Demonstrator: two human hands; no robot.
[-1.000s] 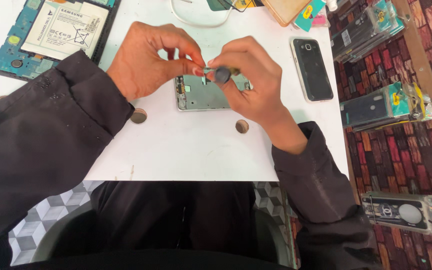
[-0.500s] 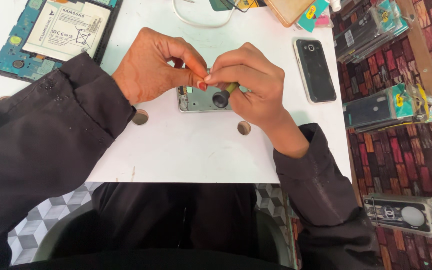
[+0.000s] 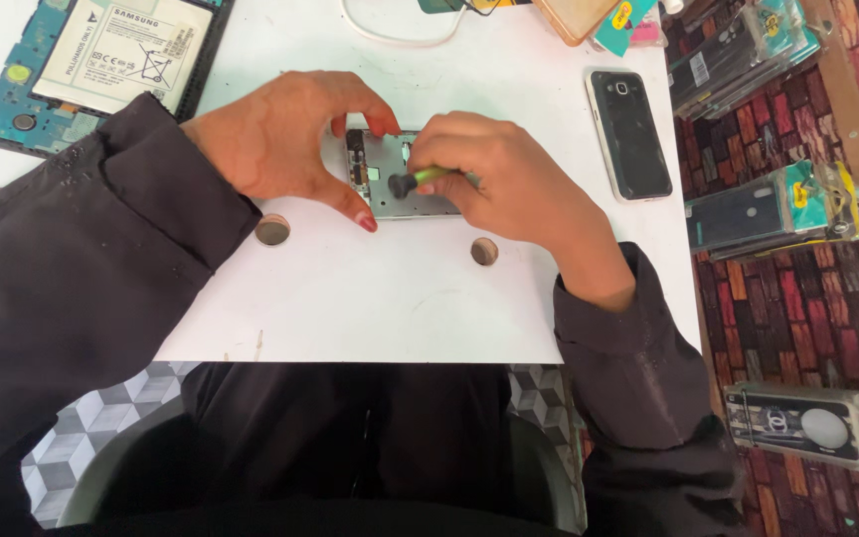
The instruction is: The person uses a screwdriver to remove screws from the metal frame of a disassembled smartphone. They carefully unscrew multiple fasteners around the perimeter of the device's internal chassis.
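An opened phone frame [image 3: 382, 177], silvery with its insides showing, lies on the white table [image 3: 370, 298] in front of me. My left hand [image 3: 280, 139] arches over its left end, thumb at the near edge and a fingertip on the far edge. A small screwdriver [image 3: 412, 181] with a green shaft and black cap is gripped in my right hand [image 3: 499, 179], and its tip points down onto the frame's middle.
An opened tablet [image 3: 101, 60] with its battery exposed lies at the far left. A black phone [image 3: 628, 132] rests at the right. Two round holes [image 3: 272, 230] [image 3: 484, 251] are in the tabletop. Packaged phone cases [image 3: 777, 204] lie on the patterned floor to the right.
My left hand has spread open and now frames the phone's left end. The screwdriver has come down from between both hands onto the frame, held by the right hand alone.
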